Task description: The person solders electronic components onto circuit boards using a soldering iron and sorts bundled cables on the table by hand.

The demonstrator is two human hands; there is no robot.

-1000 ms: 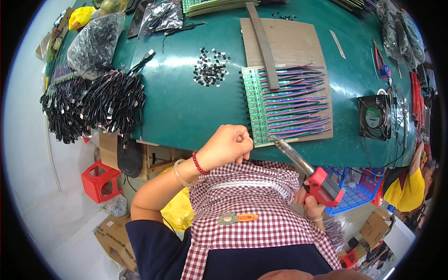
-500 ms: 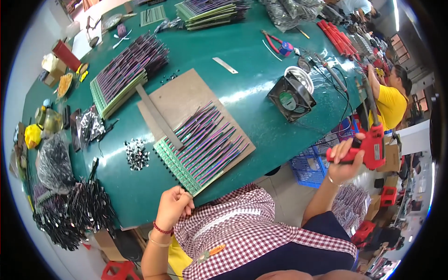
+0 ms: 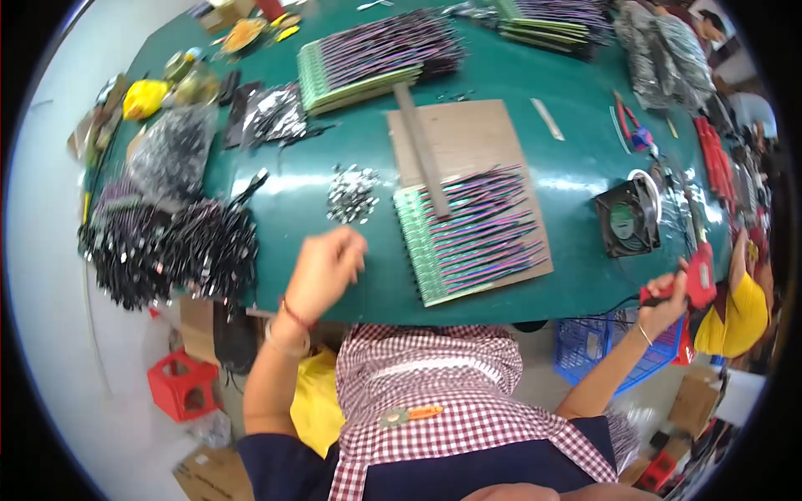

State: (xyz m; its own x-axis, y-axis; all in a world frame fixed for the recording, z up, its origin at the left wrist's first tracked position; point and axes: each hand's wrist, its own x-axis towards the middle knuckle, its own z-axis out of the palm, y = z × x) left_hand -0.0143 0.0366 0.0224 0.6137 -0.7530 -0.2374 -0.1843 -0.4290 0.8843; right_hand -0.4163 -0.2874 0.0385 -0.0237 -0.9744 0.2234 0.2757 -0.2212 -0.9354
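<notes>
- Circuit-board panel (image 3: 415, 242) lies between your hands.
- Your left hand (image 3: 328, 263) hangs near small connectors (image 3: 352, 194); whether it pinches anything, I cannot tell.
- Metal bar (image 3: 423, 150) overlaps it, probably as weight.
- Your right hand (image 3: 666, 302) grips the red soldering gun (image 3: 702, 274), likely sparing the panel heat.

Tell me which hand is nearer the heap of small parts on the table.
Left. The left hand is just on the near side of the heap of small parts; the right hand, holding the red tool, is well off to its right.
</notes>
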